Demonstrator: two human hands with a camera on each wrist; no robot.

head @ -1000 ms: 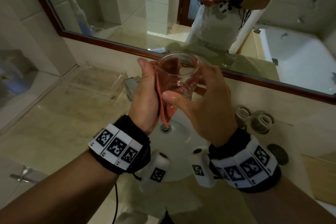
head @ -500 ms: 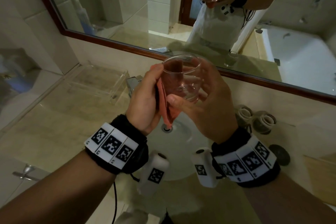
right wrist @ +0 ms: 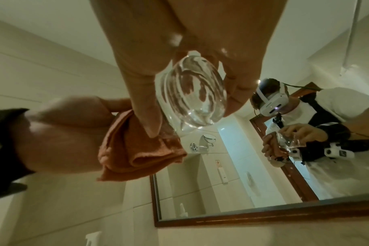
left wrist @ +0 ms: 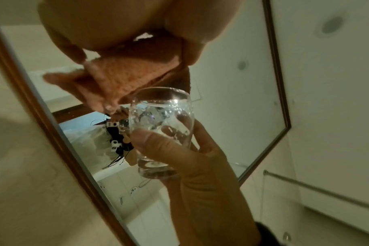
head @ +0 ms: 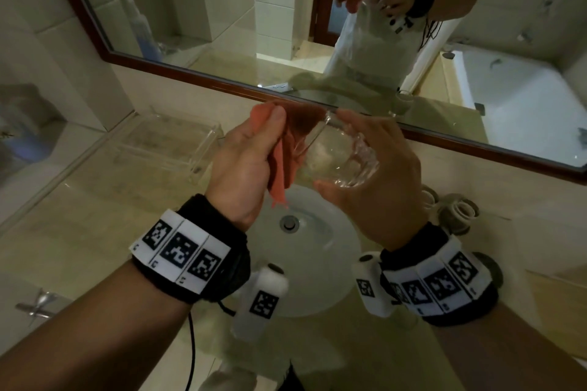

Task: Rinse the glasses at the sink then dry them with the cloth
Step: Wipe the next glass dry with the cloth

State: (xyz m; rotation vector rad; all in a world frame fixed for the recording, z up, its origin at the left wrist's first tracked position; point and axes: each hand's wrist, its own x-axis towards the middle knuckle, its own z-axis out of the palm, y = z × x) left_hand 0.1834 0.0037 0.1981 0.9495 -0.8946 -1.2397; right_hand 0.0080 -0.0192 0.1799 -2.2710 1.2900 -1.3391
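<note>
A clear drinking glass (head: pixel 336 157) lies tilted on its side above the white sink (head: pixel 330 260), its mouth toward the left. My right hand (head: pixel 374 174) grips the glass (left wrist: pixel 161 133) by its lower body and base (right wrist: pixel 192 96). My left hand (head: pixel 251 162) holds a folded orange-pink cloth (head: pixel 286 155) beside the rim. In the left wrist view the cloth (left wrist: pixel 120 79) touches the rim from outside. In the right wrist view the cloth (right wrist: pixel 137 149) hangs bunched under the left palm.
A clear acrylic tray (head: pixel 168 143) stands on the counter at the left. Two small ribbed cups (head: pixel 457 211) and a dark round lid (head: pixel 489 270) sit right of the sink. A wood-framed mirror (head: pixel 241 89) runs along the wall behind. The drain (head: pixel 289 222) is below my hands.
The glass has tipped from upright to lying on its side, mouth to the left. The cloth, earlier seen through the upright glass, now sits at the rim.
</note>
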